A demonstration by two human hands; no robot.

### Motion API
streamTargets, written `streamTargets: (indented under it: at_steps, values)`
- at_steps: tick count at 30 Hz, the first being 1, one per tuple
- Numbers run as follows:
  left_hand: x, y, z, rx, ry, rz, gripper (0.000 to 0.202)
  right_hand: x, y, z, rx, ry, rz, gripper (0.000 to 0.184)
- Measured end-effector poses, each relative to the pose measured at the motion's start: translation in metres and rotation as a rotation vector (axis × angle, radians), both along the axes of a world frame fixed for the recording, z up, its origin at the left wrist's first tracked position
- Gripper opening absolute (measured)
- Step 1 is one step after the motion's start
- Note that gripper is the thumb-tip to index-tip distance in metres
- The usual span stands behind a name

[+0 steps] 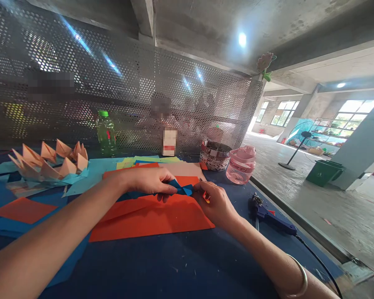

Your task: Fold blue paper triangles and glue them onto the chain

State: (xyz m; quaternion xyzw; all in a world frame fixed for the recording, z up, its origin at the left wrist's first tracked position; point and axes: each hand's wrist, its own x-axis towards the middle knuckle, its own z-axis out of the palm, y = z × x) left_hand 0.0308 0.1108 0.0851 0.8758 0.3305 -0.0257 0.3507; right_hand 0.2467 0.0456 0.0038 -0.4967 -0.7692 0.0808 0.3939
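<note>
A folded piece of blue paper (183,189) is stretched between my two hands above the sheets. My left hand (152,182) pinches its left part between thumb and fingers. At the right end, my right hand (213,201) has thumb and fingertips closed on the same paper. Something small, orange and yellow, shows within the right hand's fingers; I cannot make out what it is. Large orange-red paper sheets (156,220) lie beneath both hands. To the left, a ring of pointed, folded peach paper pieces (60,169) stands on light blue paper.
Blue sheets (6,224) and an orange square (25,209) lie at left. Behind are a green-capped bottle (106,135) and a small box (170,142). At right stand a round container (216,157), a pink jug (242,166) and a corded glue gun (272,216) near the table edge.
</note>
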Motion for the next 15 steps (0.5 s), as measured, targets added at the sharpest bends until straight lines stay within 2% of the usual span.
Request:
streamTargets:
  at_steps: [15]
  values:
    - [0.0019,-0.0037,0.0018,0.008,0.017,0.047,0.023,-0.0020,-0.0010,-0.0008,-0.007,-0.020,-0.003,0.010]
